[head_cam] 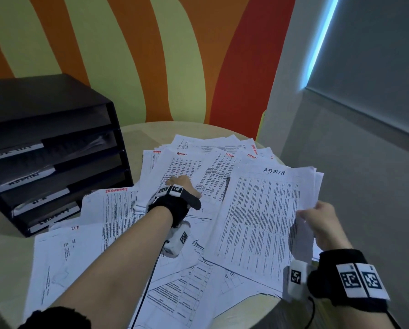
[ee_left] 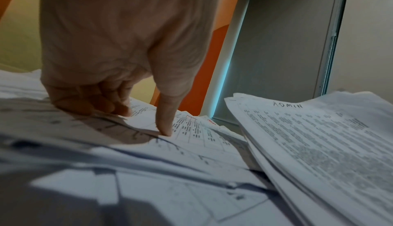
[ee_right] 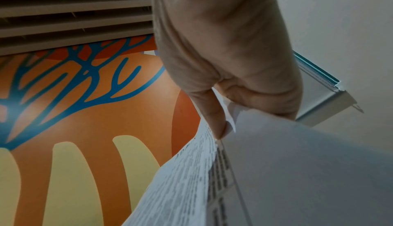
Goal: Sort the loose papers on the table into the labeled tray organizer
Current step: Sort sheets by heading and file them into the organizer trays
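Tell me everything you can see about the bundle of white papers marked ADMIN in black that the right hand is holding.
The bundle of white printed papers marked ADMIN is several loosely fanned sheets, densely printed in table rows, with ADMIN handwritten in black at the top. The right hand pinches its right edge, lifting that side; its lower left part lies over the scattered loose papers on the round table.

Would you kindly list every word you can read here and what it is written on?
"ADMIN", black: top sheet of the held stack.
"ADMIN", red: sheet in the pile.
"SECURITY", red: sheet by the organizer.
"SECURITY": organizer's bottom tray label.
Other tray labels, printed tables: unreadable.
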`<action>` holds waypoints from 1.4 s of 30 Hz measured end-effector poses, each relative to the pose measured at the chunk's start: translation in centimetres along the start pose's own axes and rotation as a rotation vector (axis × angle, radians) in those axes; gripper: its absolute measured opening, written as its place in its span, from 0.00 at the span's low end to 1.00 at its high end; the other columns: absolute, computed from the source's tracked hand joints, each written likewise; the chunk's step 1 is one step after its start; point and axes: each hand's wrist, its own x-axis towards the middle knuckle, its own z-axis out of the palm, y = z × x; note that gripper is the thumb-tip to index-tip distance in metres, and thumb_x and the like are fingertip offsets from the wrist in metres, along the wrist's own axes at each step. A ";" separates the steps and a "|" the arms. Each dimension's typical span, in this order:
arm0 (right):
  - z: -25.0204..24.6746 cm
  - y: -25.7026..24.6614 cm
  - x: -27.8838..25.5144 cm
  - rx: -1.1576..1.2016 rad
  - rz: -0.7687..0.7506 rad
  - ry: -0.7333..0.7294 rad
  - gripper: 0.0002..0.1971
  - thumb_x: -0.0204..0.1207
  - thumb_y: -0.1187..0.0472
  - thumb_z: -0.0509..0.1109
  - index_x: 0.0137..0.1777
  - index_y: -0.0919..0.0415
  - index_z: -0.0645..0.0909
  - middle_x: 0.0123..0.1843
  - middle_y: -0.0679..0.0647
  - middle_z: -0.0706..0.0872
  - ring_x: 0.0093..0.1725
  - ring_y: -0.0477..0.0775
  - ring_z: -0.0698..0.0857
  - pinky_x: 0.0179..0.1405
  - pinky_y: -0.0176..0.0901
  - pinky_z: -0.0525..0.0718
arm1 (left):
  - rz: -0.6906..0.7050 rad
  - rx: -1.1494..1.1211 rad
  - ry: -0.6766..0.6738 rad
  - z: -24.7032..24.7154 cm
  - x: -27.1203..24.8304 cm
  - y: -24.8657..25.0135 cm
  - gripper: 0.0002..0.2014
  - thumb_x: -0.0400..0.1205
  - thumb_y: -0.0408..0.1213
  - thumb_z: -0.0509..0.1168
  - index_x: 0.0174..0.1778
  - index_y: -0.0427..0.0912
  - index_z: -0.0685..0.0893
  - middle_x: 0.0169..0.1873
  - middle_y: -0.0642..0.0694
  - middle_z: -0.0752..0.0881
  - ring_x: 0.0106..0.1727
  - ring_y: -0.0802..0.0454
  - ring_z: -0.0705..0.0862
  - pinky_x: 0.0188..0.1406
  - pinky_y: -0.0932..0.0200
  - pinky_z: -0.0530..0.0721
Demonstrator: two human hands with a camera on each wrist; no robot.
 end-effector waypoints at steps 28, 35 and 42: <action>0.1 0.5 -0.1 -0.009 0.077 0.007 0.14 0.75 0.83 0.59 0.46 0.67 0.79 0.39 0.55 0.83 0.43 0.59 0.81 0.46 0.48 0.78 | 0.204 0.033 -0.205 -3.6 -0.8 -5.1 0.22 0.66 0.49 0.82 0.35 0.41 0.77 0.31 0.46 0.81 0.29 0.49 0.77 0.31 0.59 0.72; 0.0 0.3 -0.7 0.000 0.079 0.012 0.16 0.74 0.85 0.58 0.38 0.65 0.78 0.35 0.56 0.83 0.33 0.54 0.80 0.21 0.36 0.80 | 0.342 0.042 -0.079 0.0 -1.4 -0.5 0.18 0.71 0.39 0.78 0.51 0.40 0.80 0.44 0.46 0.79 0.48 0.45 0.81 0.44 0.57 0.79; 0.0 0.7 -0.4 0.020 0.085 0.031 0.14 0.75 0.84 0.59 0.48 0.66 0.79 0.37 0.54 0.83 0.34 0.54 0.80 0.28 0.40 0.75 | 0.233 -0.684 0.387 -5.5 -0.8 -4.1 0.09 0.77 0.33 0.68 0.34 0.34 0.79 0.29 0.41 0.79 0.31 0.45 0.77 0.32 0.53 0.74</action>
